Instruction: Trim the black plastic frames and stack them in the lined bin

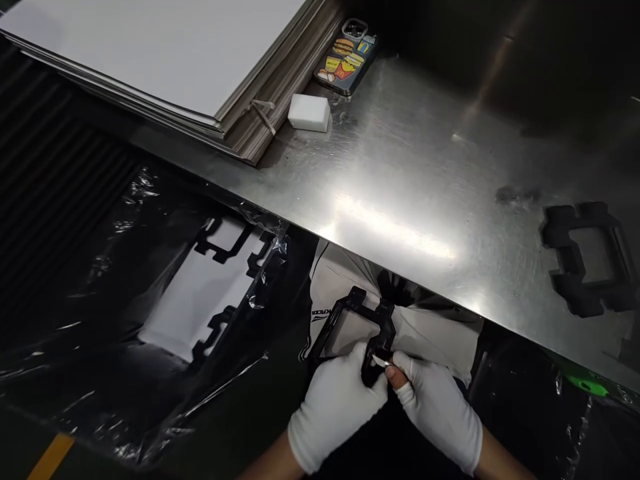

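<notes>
Nearest the camera, with white fabric-gloved left hand (340,403), clamps fingers on a black, notched, plastic-looking frame (385,329) reaching ahead of them; with white-gloved right hand (433,397), pinches a small, silvery, pointed metal tool (381,361), slanting forward-left from those fingers toward the frame.

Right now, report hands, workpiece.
White-gloved left hand grips black notched frame. White-gloved right hand holds silvery blade at it. Similar dark frame apart, on metal table.

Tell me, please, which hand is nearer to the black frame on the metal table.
Right. In the picture, the right hand is below and left of that black frame; the left hand is farther left.
</notes>
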`<action>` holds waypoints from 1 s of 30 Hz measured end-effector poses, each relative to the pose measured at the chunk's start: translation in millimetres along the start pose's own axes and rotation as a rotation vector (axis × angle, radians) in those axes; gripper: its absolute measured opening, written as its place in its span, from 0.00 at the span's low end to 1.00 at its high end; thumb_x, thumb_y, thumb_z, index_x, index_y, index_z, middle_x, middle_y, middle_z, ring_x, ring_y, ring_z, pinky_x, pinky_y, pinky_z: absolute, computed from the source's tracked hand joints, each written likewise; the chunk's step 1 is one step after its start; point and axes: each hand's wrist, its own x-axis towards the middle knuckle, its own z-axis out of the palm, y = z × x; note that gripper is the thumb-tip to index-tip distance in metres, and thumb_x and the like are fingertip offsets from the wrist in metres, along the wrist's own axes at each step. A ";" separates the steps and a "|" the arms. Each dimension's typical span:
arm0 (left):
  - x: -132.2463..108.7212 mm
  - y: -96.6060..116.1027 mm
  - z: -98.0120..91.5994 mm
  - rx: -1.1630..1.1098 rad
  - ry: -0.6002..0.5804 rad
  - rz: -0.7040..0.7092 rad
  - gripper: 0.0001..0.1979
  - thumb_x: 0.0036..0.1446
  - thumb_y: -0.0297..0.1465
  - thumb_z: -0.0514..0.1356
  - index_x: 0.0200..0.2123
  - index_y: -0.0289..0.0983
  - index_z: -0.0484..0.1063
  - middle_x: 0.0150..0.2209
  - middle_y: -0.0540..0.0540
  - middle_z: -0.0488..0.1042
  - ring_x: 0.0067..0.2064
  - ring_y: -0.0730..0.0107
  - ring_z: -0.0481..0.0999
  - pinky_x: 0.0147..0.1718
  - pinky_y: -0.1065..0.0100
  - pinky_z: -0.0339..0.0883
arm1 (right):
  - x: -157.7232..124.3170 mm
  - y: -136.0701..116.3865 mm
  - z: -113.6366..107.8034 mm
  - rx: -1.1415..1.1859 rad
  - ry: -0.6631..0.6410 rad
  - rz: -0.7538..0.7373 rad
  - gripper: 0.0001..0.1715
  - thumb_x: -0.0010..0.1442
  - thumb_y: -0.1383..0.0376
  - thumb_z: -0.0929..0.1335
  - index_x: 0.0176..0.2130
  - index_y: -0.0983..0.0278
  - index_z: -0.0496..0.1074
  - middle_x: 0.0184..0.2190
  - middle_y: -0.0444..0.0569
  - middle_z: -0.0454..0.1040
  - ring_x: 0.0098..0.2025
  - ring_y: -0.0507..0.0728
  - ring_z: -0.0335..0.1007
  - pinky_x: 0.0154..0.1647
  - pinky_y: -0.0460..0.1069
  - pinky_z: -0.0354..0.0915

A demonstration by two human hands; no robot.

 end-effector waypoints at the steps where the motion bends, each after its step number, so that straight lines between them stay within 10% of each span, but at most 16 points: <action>1: -1.0 -0.2 1.4 0.022 -0.001 0.002 0.09 0.63 0.34 0.62 0.46 0.41 0.74 0.38 0.44 0.85 0.42 0.51 0.86 0.43 0.60 0.73 | -1.2 -0.6 1.8 -0.031 -0.013 0.009 0.22 0.81 0.53 0.57 0.43 0.58 0.73 0.32 0.42 0.78 0.33 0.53 0.74 0.36 0.48 0.60; 30: -4.6 3.4 12.8 0.329 0.058 0.047 0.18 0.67 0.45 0.59 0.37 0.36 0.78 0.29 0.36 0.83 0.33 0.38 0.86 0.31 0.52 0.72 | -14.9 -12.8 8.4 -0.220 -0.166 0.276 0.27 0.81 0.50 0.54 0.47 0.59 0.74 0.33 0.47 0.83 0.31 0.56 0.80 0.29 0.47 0.58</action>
